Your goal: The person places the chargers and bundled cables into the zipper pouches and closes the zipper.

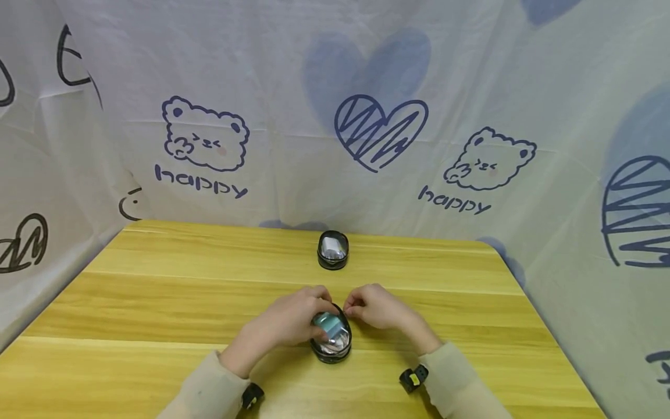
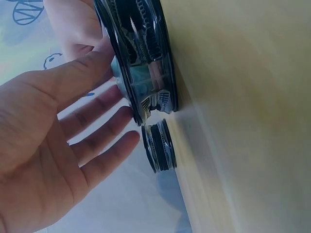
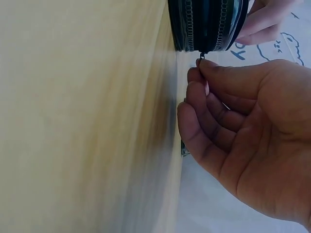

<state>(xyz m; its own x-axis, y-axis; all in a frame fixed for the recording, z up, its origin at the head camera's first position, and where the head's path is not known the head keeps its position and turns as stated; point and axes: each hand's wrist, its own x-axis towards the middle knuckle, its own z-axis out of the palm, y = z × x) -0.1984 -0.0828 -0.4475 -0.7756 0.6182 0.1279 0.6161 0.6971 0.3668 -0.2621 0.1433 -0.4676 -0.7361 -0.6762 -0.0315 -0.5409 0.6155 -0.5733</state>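
A small oval pouch (image 1: 335,349) with a clear top and black trim sits on the table before me. Through its clear top show a teal item (image 1: 331,323) and crumpled silvery contents. My left hand (image 1: 298,317) holds the pouch from the left, its thumb and fingers on the top and rim. At the pouch's far right end my right hand (image 1: 376,305) pinches a small zipper pull (image 3: 202,56) between thumb and forefinger. Zipper trim (image 3: 206,24) runs round the pouch's side; how far it is unzipped I cannot tell.
A second black-trimmed pouch (image 1: 332,250) with a clear top stands farther back on the yellow wood-grain table (image 1: 173,291). Behind the table hangs a white cloth (image 1: 293,157) printed with bears and hearts. Each cuff has a black wrist device (image 1: 413,378).
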